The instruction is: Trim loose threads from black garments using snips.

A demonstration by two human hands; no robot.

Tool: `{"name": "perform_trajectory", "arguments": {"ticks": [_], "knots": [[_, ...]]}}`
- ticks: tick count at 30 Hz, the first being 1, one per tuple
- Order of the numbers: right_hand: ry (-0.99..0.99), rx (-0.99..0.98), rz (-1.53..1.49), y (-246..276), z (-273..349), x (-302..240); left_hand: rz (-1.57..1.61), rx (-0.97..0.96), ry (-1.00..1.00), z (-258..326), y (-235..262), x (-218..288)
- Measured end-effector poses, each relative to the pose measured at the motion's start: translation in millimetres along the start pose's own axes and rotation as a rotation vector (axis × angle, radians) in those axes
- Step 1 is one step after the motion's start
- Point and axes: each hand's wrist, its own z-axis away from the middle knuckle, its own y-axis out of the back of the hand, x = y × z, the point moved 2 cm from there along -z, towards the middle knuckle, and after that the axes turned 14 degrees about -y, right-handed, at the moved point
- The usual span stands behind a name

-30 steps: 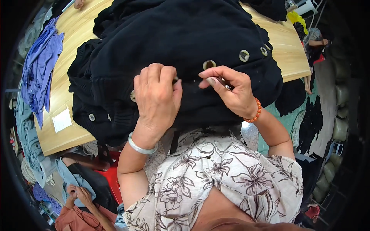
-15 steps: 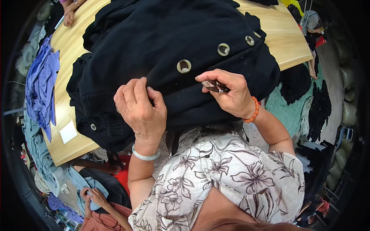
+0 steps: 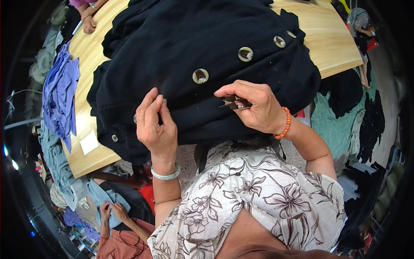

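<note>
A black knitted garment [image 3: 146, 56] with several large cream-and-brown buttons is spread before me, its near edge by my body. Over its near left part is my left hand [image 3: 156, 125], fingers stretched and slightly bent, with nothing visible in them. My right hand [image 3: 263, 108] is closed round small dark thread snips [image 3: 235, 103], whose blades point left, just below the row of buttons. The nearest large button [image 3: 200, 76] lies up and left of the snips. A smaller button [image 3: 114, 137] shows on the ribbed part at the left.
The garment covers much of a wooden table [image 3: 332, 47]. Purple clothing [image 3: 60, 95] and a white paper [image 3: 89, 142] lie on its left side. At lower left a co-worker's hands [image 3: 114, 211] hold light-blue cloth. Another person's hand [image 3: 89, 25] rests at the far left. Green cloth [image 3: 334, 129] is at right.
My left hand has turned a little and its fingers look straighter. The snips' blades now show more clearly in my right hand. The whole view has shifted slightly.
</note>
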Motion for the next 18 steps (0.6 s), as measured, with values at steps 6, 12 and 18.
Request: {"name": "perform_trajectory", "arguments": {"ticks": [6, 12, 18], "knots": [[-0.007, -0.034, 0.019, 1, -2, 0, 0.051, 0.02, -0.014, 7, 2, -5], [-0.049, -0.107, 0.077, -1, -8, -11, 0.119, 0.001, 0.095, 14, 2, -7], [-0.075, -0.163, 0.125, -25, -19, -32, 0.204, 0.027, 0.189, 15, 2, -8]]}}
